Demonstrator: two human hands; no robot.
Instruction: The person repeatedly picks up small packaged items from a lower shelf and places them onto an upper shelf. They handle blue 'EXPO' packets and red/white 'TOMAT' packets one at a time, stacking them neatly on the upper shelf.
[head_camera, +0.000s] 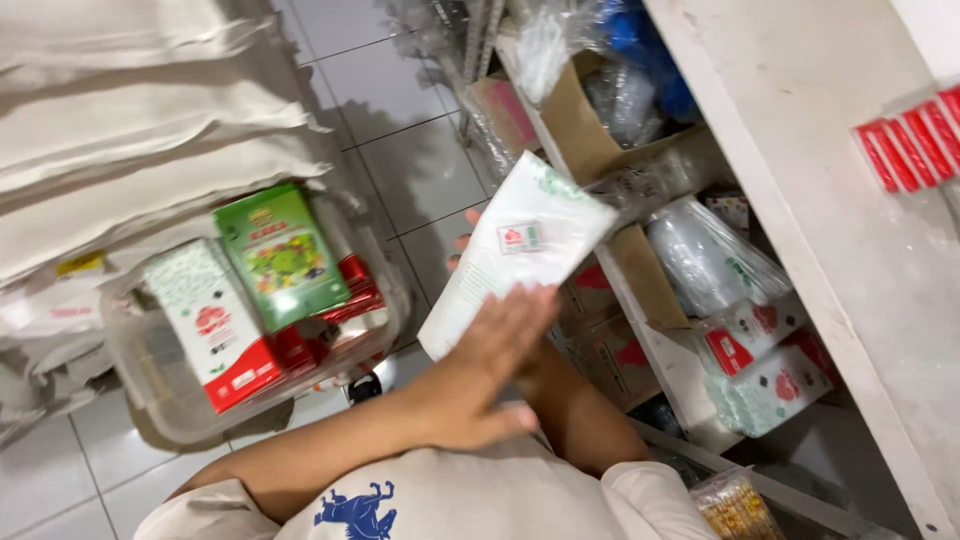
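Head view is looking down at a tiled floor (400, 150). At nine o'clock, folded cloth sacks (130, 110) are lying stacked. Just below them, at about eight o'clock, a clear plastic bin (160, 400) is sitting on the floor, holding a white and red box (215, 325) and a green box (280, 255) beside it, with red packets (355, 285) tucked behind. At the centre, the left hand (490, 365) is lying flat with fingers together and stretched out, pressing against the lower part of a white packet (510, 250). The right hand (465, 240) is reaching behind that packet; only its fingertips are showing at the packet's left edge, so whether it is gripping I cannot tell. The packet is tilting toward one o'clock, held up in front of the shelf. At three o'clock, a white shelf (800, 160) is carrying cardboard boxes (575, 125) and bagged plastic cups (705, 260).
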